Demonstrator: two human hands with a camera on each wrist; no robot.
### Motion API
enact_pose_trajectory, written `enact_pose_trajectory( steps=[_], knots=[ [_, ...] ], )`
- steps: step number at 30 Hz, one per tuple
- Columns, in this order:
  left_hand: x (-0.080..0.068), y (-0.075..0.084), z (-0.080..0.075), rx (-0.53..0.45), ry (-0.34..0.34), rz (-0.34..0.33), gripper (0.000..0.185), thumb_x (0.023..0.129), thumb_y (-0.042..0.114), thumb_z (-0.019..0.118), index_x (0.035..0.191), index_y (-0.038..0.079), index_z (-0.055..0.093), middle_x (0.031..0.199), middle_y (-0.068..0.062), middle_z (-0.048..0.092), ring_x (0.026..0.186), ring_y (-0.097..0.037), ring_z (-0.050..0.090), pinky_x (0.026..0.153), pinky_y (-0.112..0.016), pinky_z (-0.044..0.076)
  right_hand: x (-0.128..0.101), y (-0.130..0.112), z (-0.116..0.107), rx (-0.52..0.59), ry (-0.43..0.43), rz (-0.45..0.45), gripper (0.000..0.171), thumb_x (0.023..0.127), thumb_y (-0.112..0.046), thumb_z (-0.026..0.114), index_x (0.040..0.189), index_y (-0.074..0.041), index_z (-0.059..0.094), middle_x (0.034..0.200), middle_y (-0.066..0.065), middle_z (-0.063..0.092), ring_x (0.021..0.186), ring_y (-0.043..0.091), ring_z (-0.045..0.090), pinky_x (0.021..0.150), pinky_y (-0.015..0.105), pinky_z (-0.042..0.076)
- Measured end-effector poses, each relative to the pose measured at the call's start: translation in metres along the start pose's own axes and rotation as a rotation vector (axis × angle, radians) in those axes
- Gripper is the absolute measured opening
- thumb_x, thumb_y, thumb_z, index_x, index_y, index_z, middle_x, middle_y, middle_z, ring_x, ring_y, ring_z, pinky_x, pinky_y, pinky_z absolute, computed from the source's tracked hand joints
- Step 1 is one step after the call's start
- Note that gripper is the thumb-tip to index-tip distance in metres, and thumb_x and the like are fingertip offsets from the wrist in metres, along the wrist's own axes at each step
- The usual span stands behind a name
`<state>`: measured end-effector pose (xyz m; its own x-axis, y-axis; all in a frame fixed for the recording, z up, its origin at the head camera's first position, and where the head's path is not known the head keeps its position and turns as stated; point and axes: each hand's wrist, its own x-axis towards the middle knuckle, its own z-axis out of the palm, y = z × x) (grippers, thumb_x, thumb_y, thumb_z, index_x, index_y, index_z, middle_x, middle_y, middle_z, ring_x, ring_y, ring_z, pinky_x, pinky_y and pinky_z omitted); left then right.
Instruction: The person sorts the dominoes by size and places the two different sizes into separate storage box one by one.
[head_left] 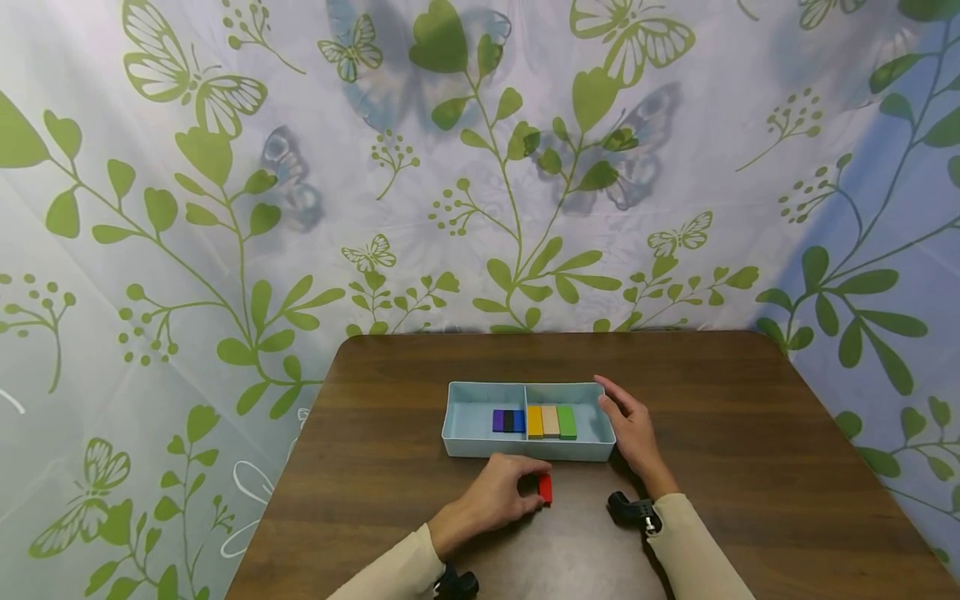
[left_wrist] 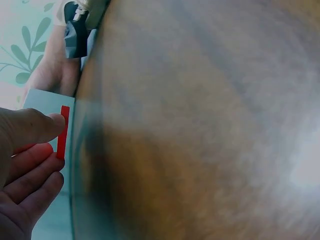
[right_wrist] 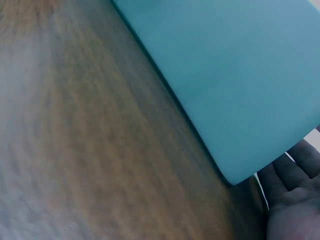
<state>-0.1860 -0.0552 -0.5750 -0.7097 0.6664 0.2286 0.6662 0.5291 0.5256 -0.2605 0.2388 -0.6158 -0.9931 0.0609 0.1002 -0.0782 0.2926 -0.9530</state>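
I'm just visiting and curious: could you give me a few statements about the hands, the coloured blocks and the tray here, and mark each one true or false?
1. The left hand pinches a red block. True.
2. The red block lies inside the tray. False: it is in front of the tray, over the table.
3. The right hand rests at the tray's right end. True.
4. The green block sits in the tray's left compartment. False: it is in the right one, beside the tan block.
5. The tray is pink. False: it is light blue.
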Motion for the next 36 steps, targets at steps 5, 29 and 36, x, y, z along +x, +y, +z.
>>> enact_pose_trajectory(
  steps=[5, 29, 36],
  knots=[
    [0.000, 0.002, -0.010, -0.032, -0.011, -0.020, 0.043, 0.093, 0.014, 0.088, 0.134, 0.008, 0.078, 0.122, 0.000, 0.082, 0.111, -0.009, 0.076, 0.102, -0.023, 0.060, -0.007, -0.018, -0.001, 0.041, -0.009, 0.012, 0.047, 0.117, -0.025, 0.054, 0.163, -0.015, 0.054, 0.172, 0.010, 0.047, 0.160, 0.034, 0.041, 0.132, 0.049, 0.034],
    [0.002, 0.003, -0.069, -0.010, 0.076, 0.023, 0.044, 0.091, 0.010, 0.090, 0.133, 0.003, 0.077, 0.126, -0.009, 0.082, 0.114, -0.026, 0.080, 0.101, -0.035, 0.064, -0.004, 0.002, 0.000, 0.039, 0.023, -0.084, 0.044, 0.115, -0.034, 0.059, 0.158, -0.025, 0.061, 0.166, 0.004, 0.055, 0.149, 0.008, 0.049, 0.105, 0.001, 0.037],
    [0.002, -0.009, -0.095, 0.026, 0.159, 0.030, 0.045, 0.088, 0.006, 0.091, 0.131, 0.001, 0.077, 0.127, -0.013, 0.081, 0.116, -0.027, 0.080, 0.100, -0.043, 0.064, -0.004, 0.001, 0.000, 0.028, 0.016, -0.072, 0.045, 0.115, -0.035, 0.058, 0.160, -0.025, 0.059, 0.167, 0.003, 0.054, 0.151, 0.010, 0.048, 0.106, 0.002, 0.036]
  ],
)
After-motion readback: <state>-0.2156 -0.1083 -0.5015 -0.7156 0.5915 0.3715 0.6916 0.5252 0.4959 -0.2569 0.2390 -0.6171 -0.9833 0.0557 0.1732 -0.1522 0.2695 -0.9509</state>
